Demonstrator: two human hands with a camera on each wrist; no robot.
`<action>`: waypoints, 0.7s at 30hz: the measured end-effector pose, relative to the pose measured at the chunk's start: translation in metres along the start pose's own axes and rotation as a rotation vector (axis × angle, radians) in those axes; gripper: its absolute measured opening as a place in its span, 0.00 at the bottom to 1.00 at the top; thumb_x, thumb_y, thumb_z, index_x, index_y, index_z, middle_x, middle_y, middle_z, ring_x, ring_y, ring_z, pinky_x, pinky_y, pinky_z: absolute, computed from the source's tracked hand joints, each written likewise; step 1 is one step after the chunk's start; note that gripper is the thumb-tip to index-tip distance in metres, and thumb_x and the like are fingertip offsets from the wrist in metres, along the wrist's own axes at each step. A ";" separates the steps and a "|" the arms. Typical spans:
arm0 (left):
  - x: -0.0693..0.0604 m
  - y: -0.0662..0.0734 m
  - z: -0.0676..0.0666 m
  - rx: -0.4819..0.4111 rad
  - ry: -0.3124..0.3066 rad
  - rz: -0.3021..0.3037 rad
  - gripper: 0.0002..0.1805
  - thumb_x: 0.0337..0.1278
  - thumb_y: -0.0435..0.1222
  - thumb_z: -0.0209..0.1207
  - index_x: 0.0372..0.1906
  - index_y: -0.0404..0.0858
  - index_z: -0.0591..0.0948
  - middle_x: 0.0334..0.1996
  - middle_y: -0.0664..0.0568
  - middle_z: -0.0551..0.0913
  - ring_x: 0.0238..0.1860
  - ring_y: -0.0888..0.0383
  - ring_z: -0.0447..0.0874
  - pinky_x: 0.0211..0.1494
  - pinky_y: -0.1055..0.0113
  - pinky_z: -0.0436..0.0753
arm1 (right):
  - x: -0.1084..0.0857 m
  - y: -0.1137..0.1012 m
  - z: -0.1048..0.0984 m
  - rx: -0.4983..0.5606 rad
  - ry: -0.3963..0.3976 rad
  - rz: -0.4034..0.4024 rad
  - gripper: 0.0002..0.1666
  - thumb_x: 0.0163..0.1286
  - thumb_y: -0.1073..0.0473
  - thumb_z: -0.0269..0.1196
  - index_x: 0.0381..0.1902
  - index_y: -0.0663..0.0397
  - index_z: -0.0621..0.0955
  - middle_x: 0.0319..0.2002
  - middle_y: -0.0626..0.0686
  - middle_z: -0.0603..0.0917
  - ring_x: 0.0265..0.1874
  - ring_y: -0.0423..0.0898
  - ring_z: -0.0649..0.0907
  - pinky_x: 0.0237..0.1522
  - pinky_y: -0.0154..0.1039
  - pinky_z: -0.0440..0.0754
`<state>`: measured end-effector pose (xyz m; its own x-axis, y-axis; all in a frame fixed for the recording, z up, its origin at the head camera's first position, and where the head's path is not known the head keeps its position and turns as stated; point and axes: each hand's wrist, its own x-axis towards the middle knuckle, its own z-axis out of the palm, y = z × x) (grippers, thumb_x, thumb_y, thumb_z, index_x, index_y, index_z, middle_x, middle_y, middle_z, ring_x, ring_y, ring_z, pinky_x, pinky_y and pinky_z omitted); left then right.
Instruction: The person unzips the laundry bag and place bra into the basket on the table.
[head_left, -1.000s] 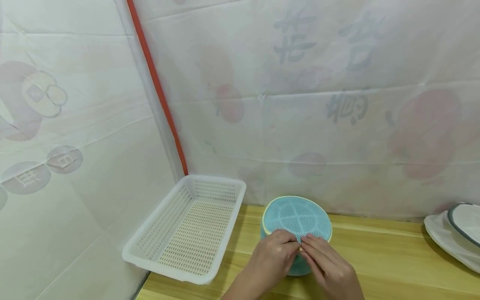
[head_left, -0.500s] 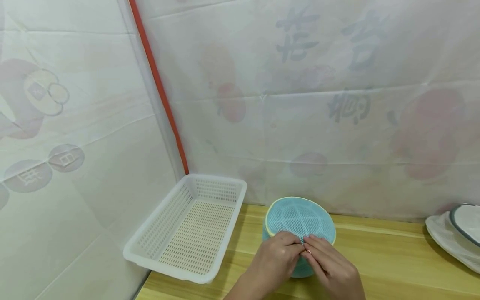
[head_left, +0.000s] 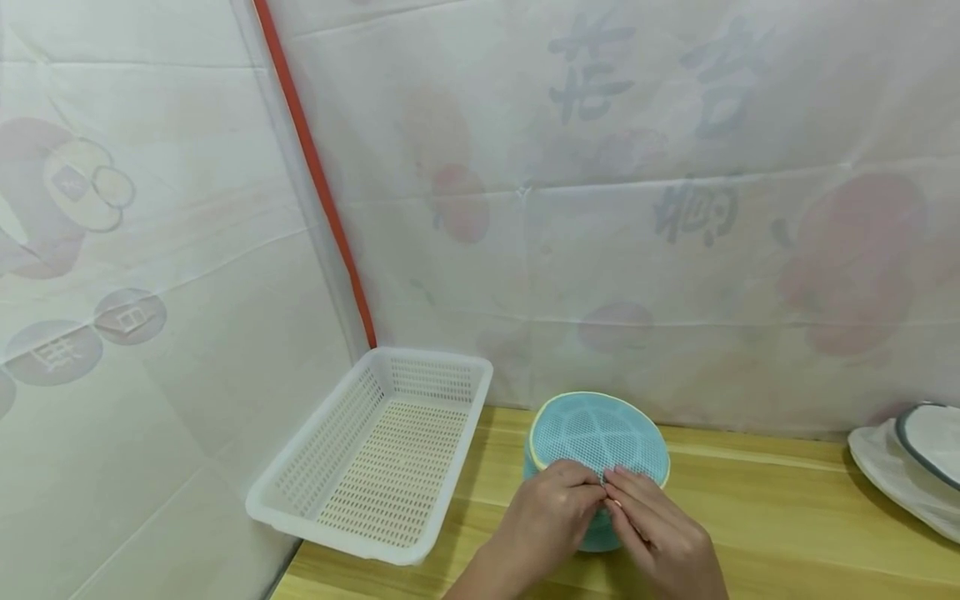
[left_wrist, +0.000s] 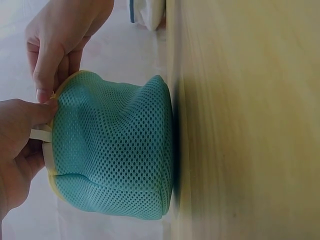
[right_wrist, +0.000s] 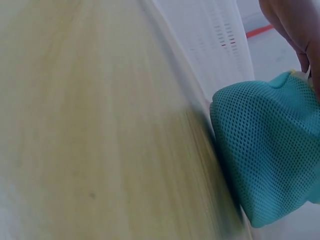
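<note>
A teal mesh laundry bag [head_left: 600, 433], round and upright with yellow trim, stands on the wooden table. My left hand [head_left: 546, 517] pinches its near top edge between thumb and fingers. Right beside it, the thumb and fingers of my right hand [head_left: 663, 529] pinch the same edge, fingertips nearly meeting. A white strip [left_wrist: 42, 135] shows at the bag's rim, by the left hand, in the left wrist view. The bag's side wall [right_wrist: 265, 145] sags inward a little. Whatever small part lies between the fingertips is mostly hidden.
To the left sits a white perforated plastic basket [head_left: 465, 467], with nothing in it. At the right edge are a white tray [head_left: 885, 475] and a dark-rimmed white dish [head_left: 933, 437]. A printed cloth [head_left: 600, 250] hangs behind the table [head_left: 757, 517].
The bag and both hands have shifted very slightly to the right since the first frame. Both hands keep their pinch at the bag's edge.
</note>
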<state>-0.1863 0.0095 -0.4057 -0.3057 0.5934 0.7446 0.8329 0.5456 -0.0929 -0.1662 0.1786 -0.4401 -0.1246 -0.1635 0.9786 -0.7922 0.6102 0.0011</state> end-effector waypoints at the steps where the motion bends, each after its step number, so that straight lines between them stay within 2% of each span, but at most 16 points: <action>1: 0.000 0.000 0.000 -0.003 0.000 0.002 0.03 0.58 0.35 0.67 0.34 0.44 0.91 0.36 0.62 0.86 0.43 0.68 0.82 0.55 0.84 0.75 | 0.001 0.000 0.000 -0.002 0.007 -0.005 0.23 0.74 0.54 0.59 0.33 0.71 0.87 0.45 0.55 0.88 0.59 0.36 0.80 0.64 0.28 0.71; 5: 0.001 -0.002 0.001 -0.013 0.002 0.002 0.03 0.57 0.35 0.68 0.33 0.45 0.91 0.35 0.62 0.86 0.42 0.68 0.82 0.55 0.84 0.75 | 0.004 -0.001 -0.001 -0.013 0.038 -0.023 0.23 0.74 0.55 0.59 0.31 0.72 0.87 0.44 0.55 0.89 0.58 0.36 0.80 0.63 0.28 0.72; 9: 0.000 -0.005 0.000 -0.019 0.007 -0.015 0.02 0.55 0.34 0.69 0.33 0.45 0.90 0.35 0.62 0.85 0.42 0.68 0.82 0.54 0.84 0.76 | 0.004 0.000 -0.003 -0.025 0.054 -0.006 0.22 0.74 0.55 0.59 0.31 0.71 0.87 0.42 0.56 0.89 0.56 0.35 0.81 0.62 0.27 0.72; 16: -0.002 -0.011 0.000 -0.013 0.002 -0.034 0.02 0.56 0.36 0.69 0.33 0.45 0.90 0.36 0.62 0.85 0.43 0.67 0.82 0.55 0.83 0.76 | -0.002 0.007 -0.006 -0.033 0.034 0.026 0.20 0.74 0.55 0.60 0.35 0.69 0.88 0.38 0.60 0.89 0.53 0.38 0.84 0.62 0.28 0.73; 21: -0.002 -0.014 -0.001 -0.019 -0.002 -0.050 0.02 0.55 0.36 0.69 0.34 0.44 0.90 0.36 0.61 0.85 0.43 0.67 0.82 0.55 0.83 0.76 | -0.003 0.007 -0.005 -0.033 0.038 0.014 0.20 0.74 0.55 0.59 0.34 0.69 0.88 0.38 0.60 0.89 0.53 0.39 0.84 0.62 0.28 0.73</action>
<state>-0.1963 -0.0002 -0.4055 -0.3481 0.5664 0.7470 0.8250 0.5636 -0.0429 -0.1690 0.1872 -0.4420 -0.1124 -0.1252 0.9857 -0.7701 0.6379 -0.0068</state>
